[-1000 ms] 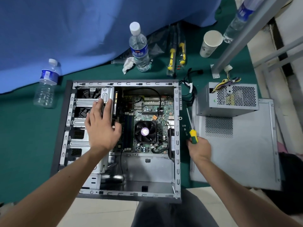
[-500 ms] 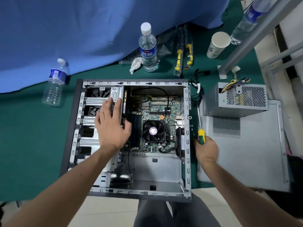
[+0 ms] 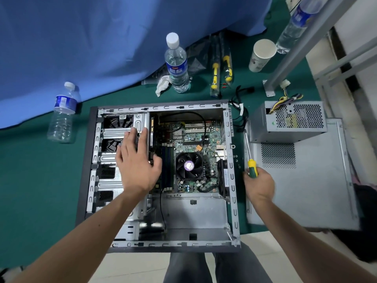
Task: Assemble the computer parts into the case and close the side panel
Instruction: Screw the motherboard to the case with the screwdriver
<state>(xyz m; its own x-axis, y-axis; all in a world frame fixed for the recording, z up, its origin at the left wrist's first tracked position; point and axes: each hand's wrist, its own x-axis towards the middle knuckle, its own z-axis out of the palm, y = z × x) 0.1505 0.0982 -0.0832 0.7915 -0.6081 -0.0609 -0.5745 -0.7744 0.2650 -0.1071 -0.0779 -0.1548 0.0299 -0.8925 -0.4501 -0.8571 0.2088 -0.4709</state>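
Metal drive cage (image 3: 122,132) lies under flat left fingers (image 3: 133,137); right fingers (image 3: 247,173) clench screwdriver (image 3: 252,167).

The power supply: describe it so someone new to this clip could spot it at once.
Start at the open computer case lying on the green mat, then look right past the hand holding the screwdriver. The power supply is the grey metal box resting on the flat side panel, marked by honeycomb vents and yellow wires.

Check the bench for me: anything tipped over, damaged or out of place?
One water bottle lies tipped on its side left of the case, capped and apparently empty, nothing spilled. The case's near right corner looks bent. Otherwise nothing stands out.
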